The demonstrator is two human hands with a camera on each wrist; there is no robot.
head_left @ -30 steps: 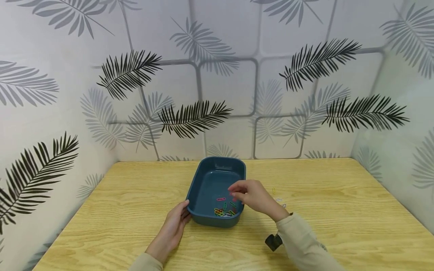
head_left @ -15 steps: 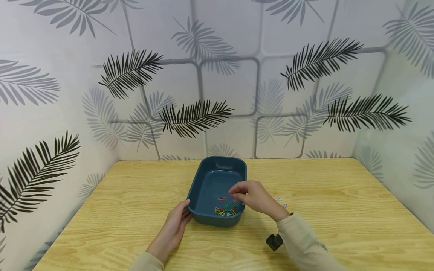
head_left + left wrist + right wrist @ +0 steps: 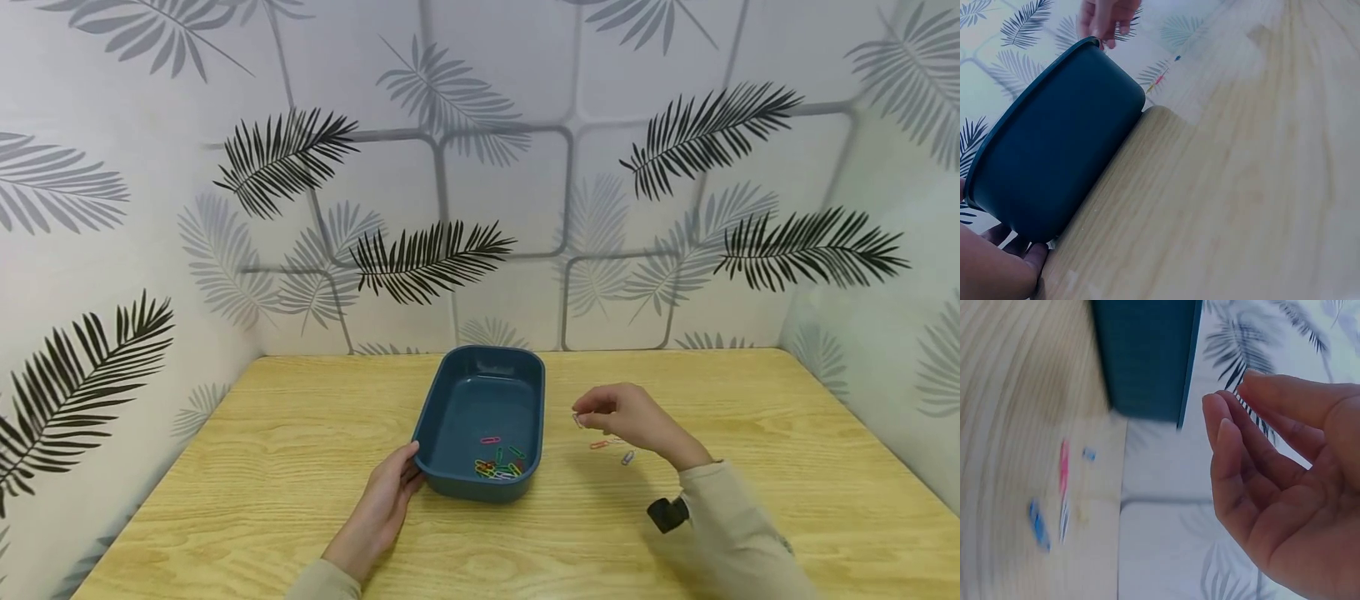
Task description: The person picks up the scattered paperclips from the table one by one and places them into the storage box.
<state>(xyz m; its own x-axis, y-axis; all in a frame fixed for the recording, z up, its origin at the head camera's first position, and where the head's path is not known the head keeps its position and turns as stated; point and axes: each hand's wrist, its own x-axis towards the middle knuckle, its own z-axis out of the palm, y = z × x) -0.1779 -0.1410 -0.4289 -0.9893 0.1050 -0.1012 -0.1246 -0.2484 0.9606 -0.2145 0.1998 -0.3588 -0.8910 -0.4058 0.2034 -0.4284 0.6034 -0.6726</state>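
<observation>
A dark blue plastic box (image 3: pixel 480 489) stands on the table, seen at the centre of the head view. My left hand (image 3: pixel 381 500) grips its near left corner, thumb at the rim and fingers low against the wall, as the left wrist view shows. Several coloured paper clips (image 3: pixel 499 472) lie in the box's near end. Right of the box, my right hand (image 3: pixel 632 417) hovers above the table. Its fingers are loosely bent with a bare gap before the thumb in the right wrist view. Below it lie a pink-orange paper clip (image 3: pixel 598 445), a blue one (image 3: pixel 627 457) and a pale one (image 3: pixel 577 420).
The wood-grain table (image 3: pixel 315 433) reaches back to a wall covering (image 3: pixel 510 200) with a leaf pattern. A black wrist device (image 3: pixel 667 514) sits at the right sleeve.
My right hand has moved right, from over the box to above the loose paper clips, uncovering the pink-orange and pale ones. My left hand and the box stay in place.
</observation>
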